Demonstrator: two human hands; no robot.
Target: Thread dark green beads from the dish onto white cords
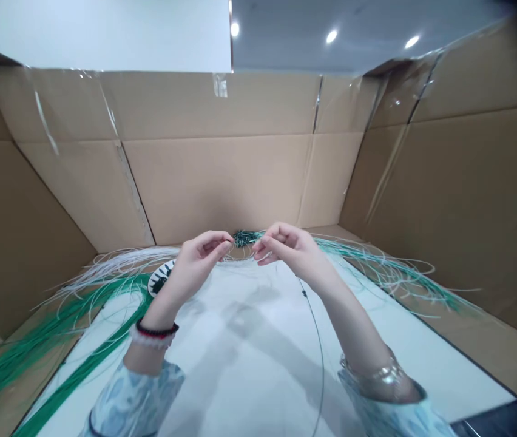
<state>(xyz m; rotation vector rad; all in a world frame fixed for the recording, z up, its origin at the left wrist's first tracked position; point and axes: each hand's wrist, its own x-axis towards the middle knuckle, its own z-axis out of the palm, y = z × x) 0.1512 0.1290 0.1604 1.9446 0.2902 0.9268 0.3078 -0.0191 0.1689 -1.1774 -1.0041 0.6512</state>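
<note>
Both my hands are raised over the far part of a white board (258, 340). My left hand (201, 258) has its thumb and forefinger pinched, with a tiny dark bit at the tips that I cannot make out. To its right, my right hand (288, 246) has its thumb and fingertips drawn together; what they hold, if anything, is too small to name. A dark green tangled bundle (244, 238) lies behind and between the hands. Below my right hand, a thin dark cord (320, 343) with a small knot or bead runs toward the near edge.
Green strands (90, 358) and white strands (122, 261) spread at the left. More green and white strands (395, 273) lie at the right. A round white dish (161, 276) with dark pieces is beside my left wrist. Cardboard walls (222, 182) surround the board.
</note>
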